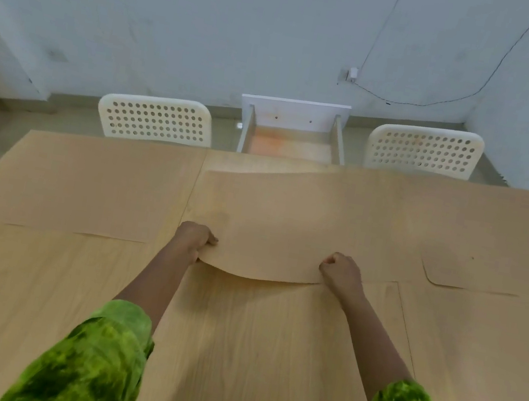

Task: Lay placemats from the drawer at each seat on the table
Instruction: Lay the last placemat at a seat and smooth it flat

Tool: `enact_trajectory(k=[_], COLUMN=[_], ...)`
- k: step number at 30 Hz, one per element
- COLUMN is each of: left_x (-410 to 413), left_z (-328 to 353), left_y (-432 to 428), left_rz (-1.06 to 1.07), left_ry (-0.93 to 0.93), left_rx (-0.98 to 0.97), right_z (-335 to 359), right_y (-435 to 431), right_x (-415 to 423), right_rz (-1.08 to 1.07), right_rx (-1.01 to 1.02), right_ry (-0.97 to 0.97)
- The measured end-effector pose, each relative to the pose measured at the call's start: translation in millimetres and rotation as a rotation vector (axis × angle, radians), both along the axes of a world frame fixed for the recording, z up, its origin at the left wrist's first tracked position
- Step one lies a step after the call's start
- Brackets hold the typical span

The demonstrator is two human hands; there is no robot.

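The left hand (pixel 194 239) and the right hand (pixel 342 271), both at mid-frame, are each clamped on the near edge of a tan placemat (pixel 287 224), thumbs on top and fingers curled beneath. The mat lies out across the desk (pixel 249 354) toward the top of the frame, its near edge sagging between the two grips and its far edge rippled near the open drawer (pixel 288 138) at upper centre. Other mats, almost the same colour as the desk, already seem to lie at left, right and in front; their edges are faint.

To set this one well, I would judge it best to keep both grips level and draw the mat gently taut so the sag and far ripple flatten, then square it to the white chair (pixel 423 149) in the upper right, or whichever seat is still bare. Lower the near edge last and let go of both sides together, so it does not skew or overlap a neighbour.
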State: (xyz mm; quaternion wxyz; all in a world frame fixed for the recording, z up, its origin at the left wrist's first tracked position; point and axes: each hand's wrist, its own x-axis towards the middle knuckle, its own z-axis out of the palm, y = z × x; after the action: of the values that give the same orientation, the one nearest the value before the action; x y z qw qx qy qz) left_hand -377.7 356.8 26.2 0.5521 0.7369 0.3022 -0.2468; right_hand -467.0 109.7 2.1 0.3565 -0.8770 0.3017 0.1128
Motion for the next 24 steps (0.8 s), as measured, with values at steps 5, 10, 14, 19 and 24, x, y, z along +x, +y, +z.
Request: enact_trajectory(k=[5, 10, 14, 19, 24], left_x=[-9, -17, -19, -31, -55], left_z=[4, -5, -16, -9, 7], left_y=[43, 67, 77, 87, 132], left_rz=[-0.046, -0.155, -0.173, -0.118, -0.136], left_ry=[-0.010, -0.041, -0.131, -0.277, -0.354], left_rx=[0.157, 0.243, 0.189, -0.007, -0.227], right_z=[4, 5, 8, 13, 34], right_y=[-29, -36, -47, -50, -9], right_x=[10, 20, 22, 3, -36], right_rz=[-0.162, -0.321, -0.467, -0.526, -0.585], right_rx=[-0.261, -0.212, -0.083, 0.036, 0.207], right_ry=[0.063, 0.112, 0.126, -0.050, -0.280])
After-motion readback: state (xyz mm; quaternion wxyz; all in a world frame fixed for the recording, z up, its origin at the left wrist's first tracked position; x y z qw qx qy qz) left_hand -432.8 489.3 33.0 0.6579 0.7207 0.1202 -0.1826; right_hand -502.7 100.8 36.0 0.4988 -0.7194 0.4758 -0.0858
